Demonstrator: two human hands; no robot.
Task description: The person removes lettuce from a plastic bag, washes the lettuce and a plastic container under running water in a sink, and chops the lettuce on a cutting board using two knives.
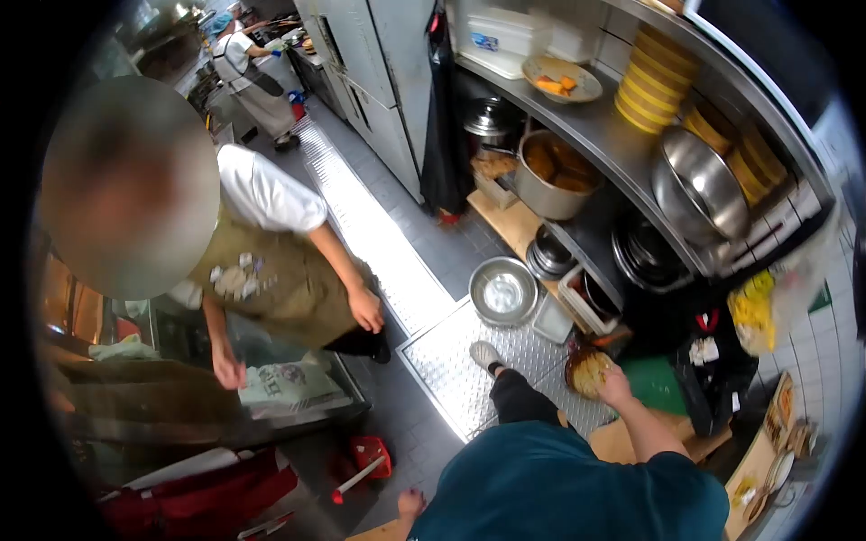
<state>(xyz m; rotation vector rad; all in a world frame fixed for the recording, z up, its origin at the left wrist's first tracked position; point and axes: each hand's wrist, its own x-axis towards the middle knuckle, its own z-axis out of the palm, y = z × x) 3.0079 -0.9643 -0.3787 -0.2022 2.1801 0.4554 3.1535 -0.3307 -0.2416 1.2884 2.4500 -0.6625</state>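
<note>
At four o'clock, the person's right hand (616,385) is grasping the brown bowl (571,368), which is holding pale-yellow food (591,375). The left hand (411,503) is hanging at six; its grip cannot be told. The pot (552,204) at two is containing brownish liquid (561,162); the plate (591,87) at one, orange pieces (561,86).

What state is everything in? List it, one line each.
Brown bowl: upright, pale food inside, gripped by the right hand.
Large pot: uncovered, brown contents.
Pot behind it: lid on.
Steel basin: upright on the floor.
Shelf plate: holding orange pieces.
Shelf's metal bowl: tilted.
Yellow-banded containers: stacked.
Tall cabinet: doors shut.
</note>
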